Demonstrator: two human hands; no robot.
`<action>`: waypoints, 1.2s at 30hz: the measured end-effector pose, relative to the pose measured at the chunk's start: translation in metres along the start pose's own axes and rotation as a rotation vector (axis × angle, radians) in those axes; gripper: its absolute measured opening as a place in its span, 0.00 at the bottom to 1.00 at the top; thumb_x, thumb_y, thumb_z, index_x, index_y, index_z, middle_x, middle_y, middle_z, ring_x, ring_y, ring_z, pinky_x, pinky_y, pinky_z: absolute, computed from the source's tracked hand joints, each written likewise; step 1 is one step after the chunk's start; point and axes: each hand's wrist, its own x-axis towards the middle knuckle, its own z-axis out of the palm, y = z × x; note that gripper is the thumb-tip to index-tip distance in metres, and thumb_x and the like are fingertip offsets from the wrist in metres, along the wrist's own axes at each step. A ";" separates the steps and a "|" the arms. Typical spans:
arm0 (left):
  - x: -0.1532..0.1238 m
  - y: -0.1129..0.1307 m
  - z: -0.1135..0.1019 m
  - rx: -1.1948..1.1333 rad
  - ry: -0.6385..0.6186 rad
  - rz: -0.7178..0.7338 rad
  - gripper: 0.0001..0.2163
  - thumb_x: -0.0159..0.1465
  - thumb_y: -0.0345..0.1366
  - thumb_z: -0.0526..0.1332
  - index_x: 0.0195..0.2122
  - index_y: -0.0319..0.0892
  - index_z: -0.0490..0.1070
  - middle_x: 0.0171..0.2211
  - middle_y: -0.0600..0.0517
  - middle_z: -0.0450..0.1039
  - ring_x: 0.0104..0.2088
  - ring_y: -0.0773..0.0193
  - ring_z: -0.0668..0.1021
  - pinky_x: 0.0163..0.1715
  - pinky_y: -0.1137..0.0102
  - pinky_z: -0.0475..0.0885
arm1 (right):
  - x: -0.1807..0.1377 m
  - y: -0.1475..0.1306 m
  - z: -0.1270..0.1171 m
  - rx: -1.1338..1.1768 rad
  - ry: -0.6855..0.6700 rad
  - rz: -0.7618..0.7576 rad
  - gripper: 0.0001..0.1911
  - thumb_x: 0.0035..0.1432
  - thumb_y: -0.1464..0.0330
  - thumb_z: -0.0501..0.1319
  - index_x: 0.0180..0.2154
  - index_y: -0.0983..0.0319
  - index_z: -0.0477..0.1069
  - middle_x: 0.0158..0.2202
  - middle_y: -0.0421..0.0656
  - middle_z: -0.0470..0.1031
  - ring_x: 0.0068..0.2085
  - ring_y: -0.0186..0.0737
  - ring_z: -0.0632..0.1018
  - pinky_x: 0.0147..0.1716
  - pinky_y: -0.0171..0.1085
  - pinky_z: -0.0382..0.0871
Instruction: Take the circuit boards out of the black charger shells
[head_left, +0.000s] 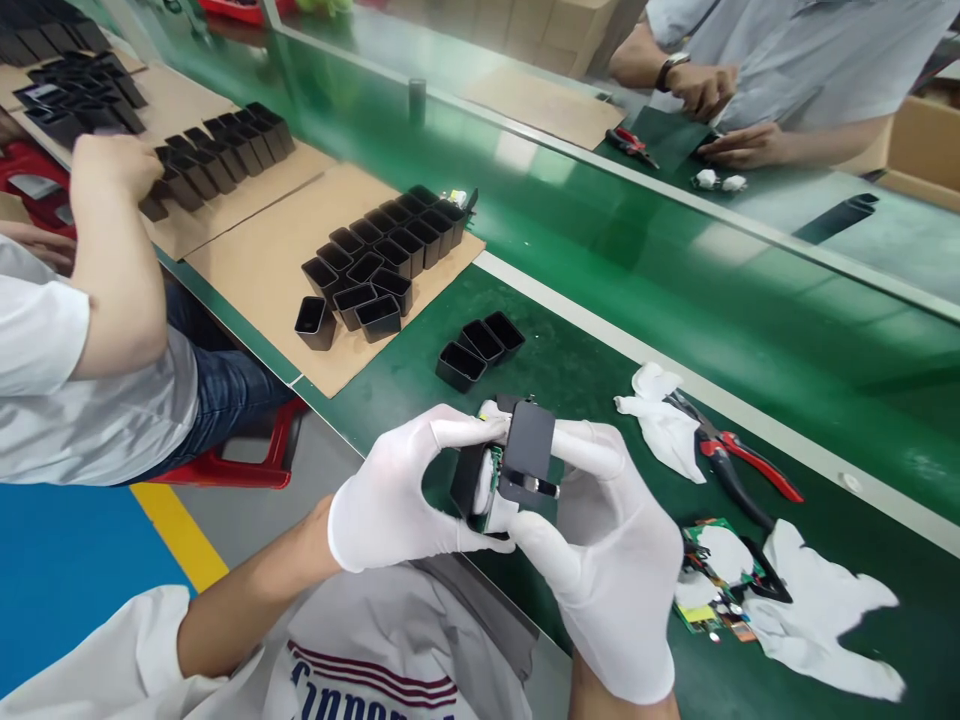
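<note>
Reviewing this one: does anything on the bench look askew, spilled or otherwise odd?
No spill stands out. One black box sits apart from the uneven rows on the cardboard. A crumpled white glove lies beside a jumbled pile of circuit-board parts, which looks untidy.

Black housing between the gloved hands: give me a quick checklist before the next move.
1. Left hand on black housing: ok, gripping.
2. Right hand on black cover: ok, gripping.
3. Circuit board fully enclosed: not ok, part shows between housing and cover.
4. Fit inside the housing: cannot tell, hidden.
5. Pliers apart from both hands: ok, on the bench.
6. Both hands gloved: ok.
</note>
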 end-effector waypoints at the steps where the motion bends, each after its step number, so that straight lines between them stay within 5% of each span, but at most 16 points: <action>1: -0.001 0.001 0.000 0.008 -0.001 -0.004 0.33 0.57 0.38 0.83 0.61 0.49 0.71 0.51 0.47 0.84 0.48 0.53 0.89 0.46 0.61 0.87 | 0.000 0.000 0.000 -0.008 0.003 0.023 0.18 0.62 0.62 0.77 0.53 0.49 0.82 0.54 0.45 0.82 0.57 0.57 0.81 0.56 0.56 0.76; 5: -0.003 0.003 0.002 -0.021 -0.014 -0.081 0.35 0.54 0.35 0.84 0.61 0.49 0.72 0.51 0.48 0.84 0.48 0.53 0.89 0.48 0.59 0.87 | -0.003 0.002 0.001 0.027 0.006 0.050 0.06 0.69 0.58 0.71 0.44 0.51 0.82 0.49 0.44 0.82 0.54 0.54 0.81 0.53 0.52 0.75; 9: -0.005 0.000 0.005 -0.119 0.004 -0.124 0.37 0.50 0.35 0.86 0.59 0.48 0.73 0.53 0.47 0.83 0.51 0.51 0.88 0.51 0.57 0.86 | -0.006 0.003 0.000 0.025 -0.052 0.009 0.15 0.72 0.51 0.66 0.52 0.50 0.81 0.55 0.45 0.80 0.58 0.55 0.79 0.56 0.53 0.74; 14: -0.008 -0.006 0.009 -0.204 0.018 -0.116 0.34 0.53 0.36 0.85 0.59 0.47 0.73 0.53 0.46 0.83 0.50 0.52 0.87 0.53 0.56 0.85 | -0.009 -0.003 0.001 -0.156 -0.100 -0.063 0.27 0.60 0.59 0.77 0.60 0.46 0.75 0.59 0.43 0.77 0.62 0.54 0.76 0.59 0.53 0.73; 20: -0.010 -0.005 0.012 -0.265 0.022 -0.223 0.36 0.46 0.36 0.88 0.55 0.47 0.77 0.53 0.48 0.83 0.52 0.50 0.87 0.55 0.56 0.84 | -0.013 -0.006 0.001 -0.194 -0.128 -0.105 0.28 0.61 0.60 0.75 0.61 0.49 0.74 0.61 0.46 0.76 0.63 0.55 0.76 0.59 0.54 0.76; 25: -0.009 -0.002 0.013 -0.182 0.038 -0.105 0.27 0.57 0.34 0.82 0.56 0.47 0.75 0.50 0.49 0.84 0.47 0.56 0.88 0.49 0.62 0.85 | -0.015 -0.004 0.007 -0.202 -0.028 -0.027 0.15 0.67 0.70 0.68 0.53 0.50 0.78 0.56 0.43 0.79 0.60 0.51 0.79 0.58 0.53 0.77; 31: -0.011 -0.008 0.016 -0.160 0.044 -0.097 0.31 0.56 0.37 0.84 0.58 0.48 0.74 0.51 0.48 0.83 0.48 0.56 0.88 0.50 0.62 0.85 | -0.024 0.001 0.007 -0.184 0.029 -0.051 0.21 0.66 0.67 0.69 0.59 0.51 0.77 0.58 0.45 0.80 0.61 0.52 0.80 0.59 0.53 0.78; 36: -0.013 -0.014 0.028 -0.018 0.132 -0.101 0.36 0.54 0.36 0.84 0.62 0.49 0.73 0.52 0.50 0.83 0.49 0.55 0.88 0.51 0.61 0.86 | -0.048 0.014 0.025 -0.398 0.329 -0.265 0.31 0.58 0.72 0.79 0.61 0.54 0.79 0.56 0.47 0.85 0.52 0.49 0.86 0.51 0.46 0.83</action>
